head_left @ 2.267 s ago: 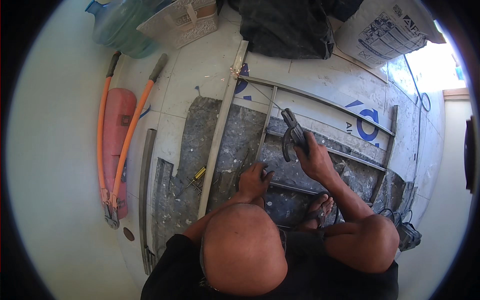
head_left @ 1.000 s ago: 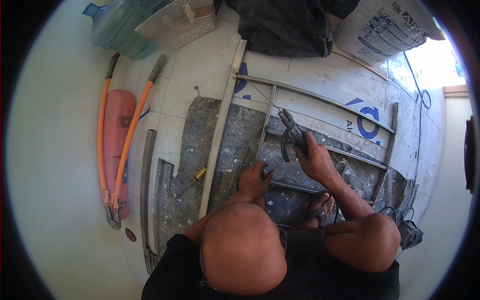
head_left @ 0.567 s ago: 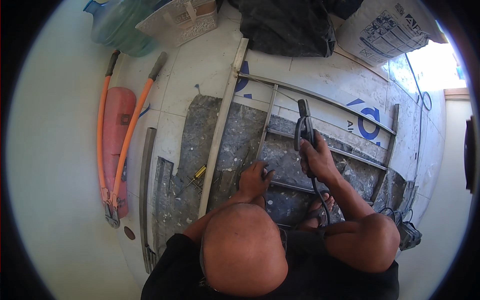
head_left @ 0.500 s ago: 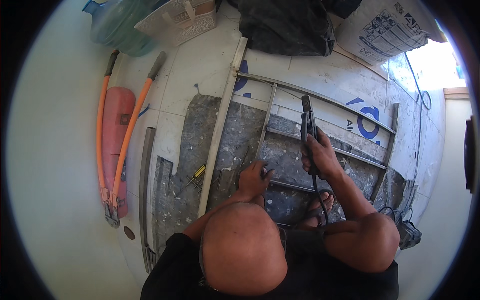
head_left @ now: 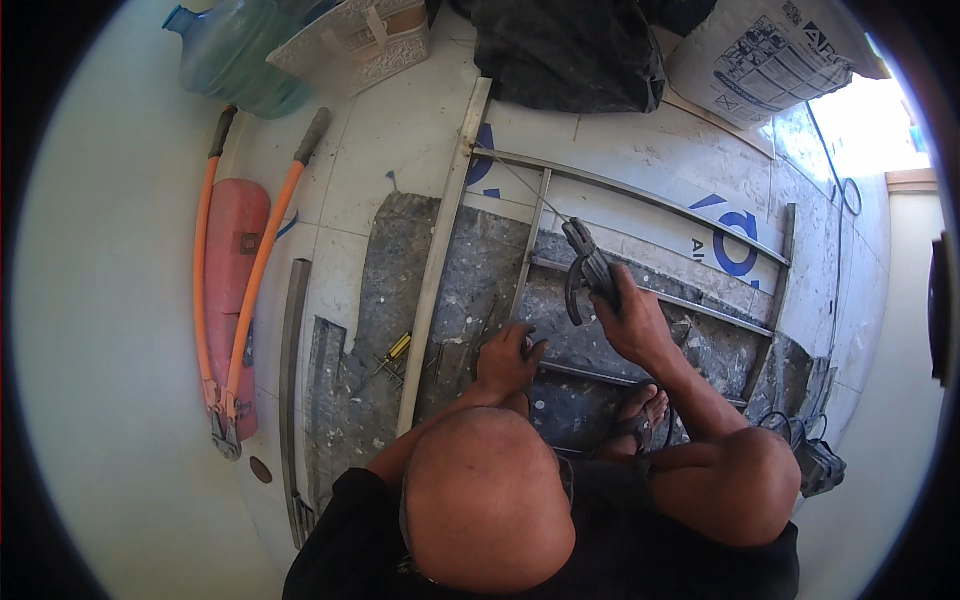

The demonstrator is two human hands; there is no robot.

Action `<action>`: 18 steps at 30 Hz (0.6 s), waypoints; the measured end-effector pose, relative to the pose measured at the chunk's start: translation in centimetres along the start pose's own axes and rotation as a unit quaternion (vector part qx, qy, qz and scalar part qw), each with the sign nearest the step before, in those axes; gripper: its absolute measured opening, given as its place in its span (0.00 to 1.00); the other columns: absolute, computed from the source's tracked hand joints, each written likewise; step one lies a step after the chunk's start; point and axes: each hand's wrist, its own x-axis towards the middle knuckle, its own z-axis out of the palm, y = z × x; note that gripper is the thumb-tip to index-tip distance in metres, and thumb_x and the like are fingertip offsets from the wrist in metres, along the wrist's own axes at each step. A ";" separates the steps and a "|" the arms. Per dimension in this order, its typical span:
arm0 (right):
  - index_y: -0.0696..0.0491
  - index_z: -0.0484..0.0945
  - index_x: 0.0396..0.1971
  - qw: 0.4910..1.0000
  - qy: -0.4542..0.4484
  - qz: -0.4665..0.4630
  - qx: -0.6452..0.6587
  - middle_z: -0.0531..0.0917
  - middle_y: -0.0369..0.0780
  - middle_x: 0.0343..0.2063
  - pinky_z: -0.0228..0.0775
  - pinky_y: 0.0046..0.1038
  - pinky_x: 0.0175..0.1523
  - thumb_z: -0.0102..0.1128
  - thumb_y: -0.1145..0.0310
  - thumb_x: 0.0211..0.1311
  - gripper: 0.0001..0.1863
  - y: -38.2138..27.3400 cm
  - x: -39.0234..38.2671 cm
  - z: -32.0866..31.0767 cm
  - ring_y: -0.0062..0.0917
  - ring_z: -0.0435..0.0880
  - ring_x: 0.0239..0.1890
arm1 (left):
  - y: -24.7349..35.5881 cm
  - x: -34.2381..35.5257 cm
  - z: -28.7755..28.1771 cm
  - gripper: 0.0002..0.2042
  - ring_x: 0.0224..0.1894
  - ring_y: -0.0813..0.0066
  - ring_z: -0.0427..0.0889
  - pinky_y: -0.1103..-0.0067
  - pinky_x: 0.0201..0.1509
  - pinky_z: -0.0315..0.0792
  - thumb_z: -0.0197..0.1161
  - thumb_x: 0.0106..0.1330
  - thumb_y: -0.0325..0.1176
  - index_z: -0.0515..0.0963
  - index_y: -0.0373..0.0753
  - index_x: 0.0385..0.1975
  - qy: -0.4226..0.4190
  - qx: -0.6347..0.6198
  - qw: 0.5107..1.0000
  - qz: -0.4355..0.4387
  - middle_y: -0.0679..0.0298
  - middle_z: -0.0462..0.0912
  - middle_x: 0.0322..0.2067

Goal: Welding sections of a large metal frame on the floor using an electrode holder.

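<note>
My right hand (head_left: 632, 318) is closed around a black welding electrode holder (head_left: 590, 258). From its jaws a thin welding rod (head_left: 525, 183) slants up and left, its far end by the corner of a metal frame (head_left: 448, 230). That frame lies on the floor, made of square tubes with several crossbars. My left hand (head_left: 508, 362) rests loosely curled beside my bent knee, near a crossbar. Thumb and fingers are apart there, with nothing visible between them. The holder's cable passes beneath my right forearm, partly hidden.
Orange-handled bolt cutters (head_left: 268, 245) and a red cylinder (head_left: 235, 225) are at the left. Nearby lie a loose metal tube (head_left: 293, 370) and a yellow screwdriver (head_left: 400, 346). A green water jug (head_left: 240, 60), a black bag (head_left: 565, 50) and a white sack (head_left: 765, 65) stand behind.
My right hand has tilted the electrode holder to the left and lowered it, bringing the rod toward the frame's upper left corner. My left hand has stayed put.
</note>
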 end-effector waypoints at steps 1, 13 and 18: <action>0.59 0.66 0.50 1.000 -0.001 0.000 0.001 0.81 0.57 0.28 0.70 0.47 0.36 0.60 0.69 0.60 0.21 0.1 0.0 0.1 0.56 0.80 0.33 | -0.1 0.0 0.1 0.16 0.32 0.58 0.83 0.70 0.35 0.76 0.72 0.54 0.36 0.76 0.38 0.38 -0.004 0.000 1.000 -0.004 0.57 0.80 0.32; 0.58 0.66 0.50 1.000 -0.013 -0.025 0.006 0.80 0.57 0.26 0.70 0.49 0.35 0.59 0.68 0.61 0.20 0.6 -0.5 0.9 0.57 0.79 0.32 | 0.0 -0.1 0.0 0.16 0.33 0.57 0.83 0.69 0.34 0.77 0.73 0.54 0.37 0.76 0.38 0.39 -0.009 -0.002 1.000 -0.019 0.57 0.81 0.33; 0.58 0.66 0.49 0.999 -0.006 0.032 0.030 0.80 0.57 0.25 0.69 0.49 0.34 0.58 0.68 0.61 0.19 0.1 -1.0 0.8 0.58 0.79 0.31 | -0.1 -0.1 0.0 0.16 0.33 0.56 0.83 0.68 0.35 0.77 0.73 0.54 0.37 0.77 0.38 0.39 -0.014 0.001 1.000 -0.020 0.57 0.80 0.33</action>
